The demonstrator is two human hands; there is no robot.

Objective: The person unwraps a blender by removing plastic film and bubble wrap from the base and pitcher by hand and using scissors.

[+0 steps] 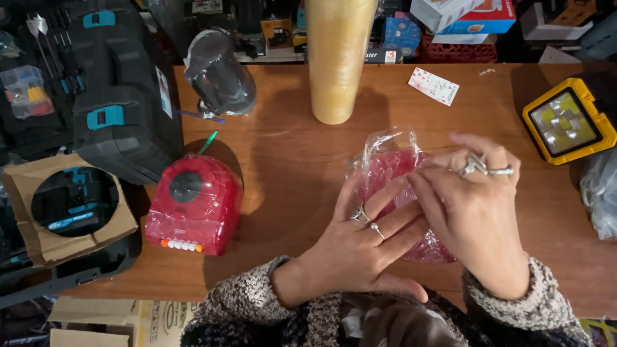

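Both hands press on a red object wrapped in clear film [392, 186] lying on the table [289, 167]. Left hand [360, 244]: grip flat, fingers spread across the object's near-left side. Right hand [472, 212]: grip curled, fingertips pinching the film on top. The object's long axis runs from the grip away from the person. Beyond the grip stands an upright film roll [337, 58]; a small white card with red marks [434, 85] lies beyond-right. Left of the grip sits a red film-wrapped device [196, 205].

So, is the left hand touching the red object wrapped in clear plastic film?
Touching. The head view shows the left hand with fingers lying flat on the red object wrapped in clear plastic film, no gap visible.
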